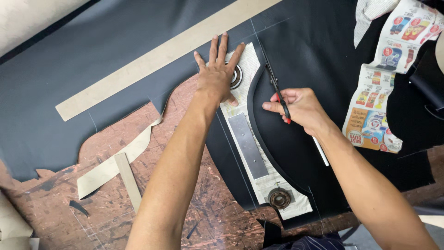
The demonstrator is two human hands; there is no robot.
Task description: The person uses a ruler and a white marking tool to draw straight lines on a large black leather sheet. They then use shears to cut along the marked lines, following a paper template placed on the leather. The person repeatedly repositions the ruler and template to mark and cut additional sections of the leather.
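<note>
My left hand lies flat, fingers spread, on a newspaper pattern piece laid over dark fabric. It partly covers a round metal weight. My right hand grips black scissors, whose blades point away along the curved cut edge of the fabric beside the pattern. A flat metal bar and a second round weight rest on the lower part of the pattern. A white stick lies on the fabric under my right wrist.
A long tan ruler strip lies diagonally across the fabric. Tan paper offcuts sit on the worn brown tabletop. Printed newspaper pattern pieces lie at the right. Small dark scraps lie near the front edge.
</note>
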